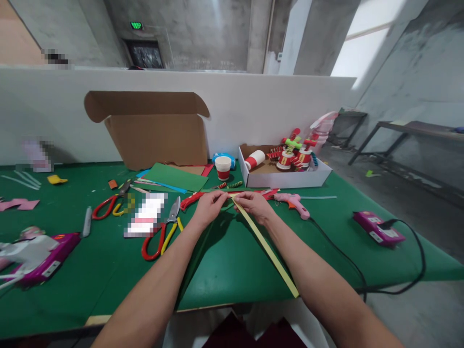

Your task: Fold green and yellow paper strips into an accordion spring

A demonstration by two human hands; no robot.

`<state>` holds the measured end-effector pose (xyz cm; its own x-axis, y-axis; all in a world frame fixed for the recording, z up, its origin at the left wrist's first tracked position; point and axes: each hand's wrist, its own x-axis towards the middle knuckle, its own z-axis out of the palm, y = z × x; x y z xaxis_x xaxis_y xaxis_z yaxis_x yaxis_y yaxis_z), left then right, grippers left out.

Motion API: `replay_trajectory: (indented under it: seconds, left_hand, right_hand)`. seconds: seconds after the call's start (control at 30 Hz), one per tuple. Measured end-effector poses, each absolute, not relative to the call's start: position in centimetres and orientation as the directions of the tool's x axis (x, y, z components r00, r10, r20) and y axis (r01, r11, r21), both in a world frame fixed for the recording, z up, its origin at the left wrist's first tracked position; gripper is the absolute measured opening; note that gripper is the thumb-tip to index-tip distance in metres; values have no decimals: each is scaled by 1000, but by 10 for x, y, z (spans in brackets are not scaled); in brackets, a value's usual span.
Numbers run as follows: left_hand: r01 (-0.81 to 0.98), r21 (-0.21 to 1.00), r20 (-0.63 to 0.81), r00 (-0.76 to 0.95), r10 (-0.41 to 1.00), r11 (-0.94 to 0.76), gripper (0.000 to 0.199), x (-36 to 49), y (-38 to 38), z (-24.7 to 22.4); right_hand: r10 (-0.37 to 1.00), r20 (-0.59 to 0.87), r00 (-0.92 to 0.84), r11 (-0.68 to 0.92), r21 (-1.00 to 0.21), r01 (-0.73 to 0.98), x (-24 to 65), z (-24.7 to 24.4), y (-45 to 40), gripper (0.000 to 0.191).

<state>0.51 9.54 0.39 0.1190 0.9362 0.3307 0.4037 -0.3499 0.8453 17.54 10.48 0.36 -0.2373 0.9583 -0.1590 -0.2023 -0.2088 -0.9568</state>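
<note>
My left hand (210, 208) and my right hand (255, 205) meet above the middle of the green table, fingertips pinched close together. Between them are the ends of a yellow paper strip (270, 253) and a green paper strip (197, 256). The yellow one runs down toward the table's front edge under my right forearm's inner side; the green one slants down beside my left forearm and blends with the tabletop. Exactly how the ends overlap is hidden by my fingers. Just behind my hands lie red strips (190, 199), and a pink glue gun (295, 203) rests to the right.
Scissors (161, 237) with red and yellow handles lie left, beside another pair (108, 205). Green paper sheets (177, 178), a paper cup (223, 169) and a white box (286, 181) of cup figures stand behind. The glue gun's cord (337, 246) crosses the right side.
</note>
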Motion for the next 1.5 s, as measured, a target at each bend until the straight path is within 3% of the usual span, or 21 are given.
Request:
replay_trajectory:
  seconds: [0.6, 0.83, 1.03, 1.2, 1.3, 1.4, 1.5]
  left_hand:
    - [333, 902, 221, 194, 956, -276, 14, 7, 94, 6]
    - [396, 873, 223, 194, 955, -284, 11, 5, 95, 3]
    - [381, 883, 203, 217, 955, -275, 16, 6, 95, 2]
    - [329, 903, 215, 211, 954, -276, 20, 9, 93, 3]
    - [119, 986, 95, 177, 980, -117, 29, 7, 92, 9]
    - [-211, 971, -70, 201, 977, 113, 42, -1, 93, 15]
    - [-326, 930, -95, 235, 967, 171, 38, -8, 95, 15]
  right_hand:
    - [969, 39, -243, 46, -999, 21, 174, -2, 105, 27]
    - [929, 279, -244, 334, -915, 224, 172, -2, 106, 17]
    - [926, 299, -230, 362, -876, 320, 174, 0, 106, 10]
    - [960, 159, -231, 195, -971, 141, 172, -4, 107, 17]
    - [977, 57, -206, 43, -996, -74, 174, -4, 109, 25]
    - [985, -53, -166, -106, -938, -329, 178, -2, 113, 29]
    - [976, -148, -160, -210, -837, -506, 182, 2, 115, 21]
